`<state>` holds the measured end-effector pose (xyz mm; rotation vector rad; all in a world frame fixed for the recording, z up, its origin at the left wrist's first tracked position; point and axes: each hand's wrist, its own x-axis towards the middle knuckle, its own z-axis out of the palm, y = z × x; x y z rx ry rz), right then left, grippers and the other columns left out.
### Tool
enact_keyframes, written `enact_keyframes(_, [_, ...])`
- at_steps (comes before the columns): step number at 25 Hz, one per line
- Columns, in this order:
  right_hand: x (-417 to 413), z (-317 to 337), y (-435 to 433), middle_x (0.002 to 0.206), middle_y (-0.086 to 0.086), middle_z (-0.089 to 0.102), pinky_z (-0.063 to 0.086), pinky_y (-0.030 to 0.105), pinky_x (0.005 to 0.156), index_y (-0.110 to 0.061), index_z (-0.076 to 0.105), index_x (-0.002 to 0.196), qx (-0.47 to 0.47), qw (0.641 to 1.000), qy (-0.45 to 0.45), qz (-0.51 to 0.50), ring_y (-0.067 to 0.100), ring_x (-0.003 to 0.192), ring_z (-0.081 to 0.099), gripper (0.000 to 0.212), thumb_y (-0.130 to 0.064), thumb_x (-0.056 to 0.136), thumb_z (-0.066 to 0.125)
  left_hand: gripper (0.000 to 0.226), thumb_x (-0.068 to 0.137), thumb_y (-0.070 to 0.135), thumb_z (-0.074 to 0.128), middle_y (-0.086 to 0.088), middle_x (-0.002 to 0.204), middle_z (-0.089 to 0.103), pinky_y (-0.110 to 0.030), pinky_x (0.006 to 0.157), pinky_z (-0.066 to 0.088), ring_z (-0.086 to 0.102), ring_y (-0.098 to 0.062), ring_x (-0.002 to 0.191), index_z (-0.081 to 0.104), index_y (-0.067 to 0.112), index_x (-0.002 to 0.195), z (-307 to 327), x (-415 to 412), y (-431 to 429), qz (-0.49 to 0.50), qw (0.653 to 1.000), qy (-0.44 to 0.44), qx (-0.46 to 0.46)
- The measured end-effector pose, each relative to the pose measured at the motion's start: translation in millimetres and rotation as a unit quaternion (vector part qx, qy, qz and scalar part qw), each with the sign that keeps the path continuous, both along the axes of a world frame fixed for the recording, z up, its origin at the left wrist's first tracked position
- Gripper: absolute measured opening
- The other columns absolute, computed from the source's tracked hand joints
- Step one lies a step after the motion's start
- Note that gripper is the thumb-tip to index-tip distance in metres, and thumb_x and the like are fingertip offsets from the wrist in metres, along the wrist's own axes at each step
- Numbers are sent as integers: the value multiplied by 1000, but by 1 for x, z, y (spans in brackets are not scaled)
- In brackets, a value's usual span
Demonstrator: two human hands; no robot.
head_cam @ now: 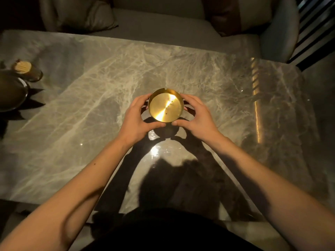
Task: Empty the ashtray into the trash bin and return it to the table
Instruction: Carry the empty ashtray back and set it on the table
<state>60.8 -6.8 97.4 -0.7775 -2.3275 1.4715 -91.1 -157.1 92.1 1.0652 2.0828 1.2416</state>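
**Brass ashtray held over the marble table**

Brass-coloured and round, the ashtray [165,105] is gripped between both hands above the middle of the table [90,91]; its shadow falls apart from it, nearer the person, which suggests it is lifted clear of the surface rather than resting on it. The left hand [138,117] wraps the ashtray's left wall and the right hand [196,117] its right wall, each curled and pressed against the rim. Both thumbs meet the near edge, almost touching each other; the other fingers reach round the far sides. The ashtray thus sits centred between the two palms, mouth up and roughly level.

Its floor shows only a few dark specks, no butts or heaps of ash. Judged from that, the emptying is probably done and the return to the table is in hand, though a lightly soiled tray just being picked up would look much the same. No bin is in view. What is left, on the likelier reading, is to set the ashtray down and let go.
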Motion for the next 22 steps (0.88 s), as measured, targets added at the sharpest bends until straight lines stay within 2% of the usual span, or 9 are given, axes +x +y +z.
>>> enact_keyframes(2, [-8, 2, -9, 129, -6, 48, 41, 9, 99, -15, 49, 138, 2, 1000, 4, 4, 7, 119, 52, 84, -17, 63, 88, 91, 57, 29, 91, 8, 126, 48, -20, 101, 42, 51, -9, 115, 46, 23, 137, 1, -7, -11, 8, 1000, -2, 1])
enact_keyframes(6, [-24, 4, -16, 129, -7, 48, 40, 8, 99, -17, 49, 138, -1, 999, 4, 46, 5, 118, 51, 83, -18, 64, 88, 92, 58, 28, 90, 5, 130, 47, -4, 95, 37, 48, -8, 116, 45, 22, 138, 4, -11, -29, 44, 999, 7, -17])
enact_keyframes(8, [-34, 4, -22, 128, -8, 49, 41, 10, 99, -18, 49, 138, -3, 997, 3, 78, 5, 118, 51, 84, -18, 64, 88, 93, 58, 30, 90, 2, 134, 48, -1, 94, 36, 49, -8, 116, 45, 21, 138, 6, -11, -43, 80, 996, 13, -24])
enact_keyframes(12, [-53, 5, -40, 127, -8, 50, 37, 4, 95, -15, 51, 137, 7, 992, 12, 123, 1, 113, 51, 84, -19, 62, 89, 94, 57, 30, 91, 0, 135, 49, -20, 101, 42, 51, -11, 118, 46, 20, 139, 12, -12, -73, 128, 991, 5, -32])
enact_keyframes(15, [-72, 3, -61, 129, -6, 50, 36, 1, 94, -14, 50, 137, -5, 989, 10, 146, 2, 113, 51, 85, -18, 62, 89, 92, 58, 28, 91, 1, 135, 49, -19, 100, 42, 50, -10, 118, 46, 23, 138, 15, -20, -99, 153, 988, 9, -35])
enact_keyframes(20, [-124, -4, -117, 134, 0, 50, 40, 13, 102, -15, 47, 139, -4, 982, 5, 189, 10, 120, 51, 86, -21, 64, 88, 90, 59, 29, 90, 3, 136, 49, -12, 98, 39, 49, -8, 120, 45, 25, 138, 8, -61, -161, 182, 982, 14, -44])
enact_keyframes(22, [-151, -6, -146, 135, 2, 50, 42, 21, 105, -15, 46, 140, 5, 981, 2, 195, 12, 121, 51, 86, -23, 65, 88, 89, 60, 29, 90, 5, 134, 49, -11, 98, 39, 50, -8, 120, 45, 26, 137, 5, -86, -191, 188, 981, 11, -44])
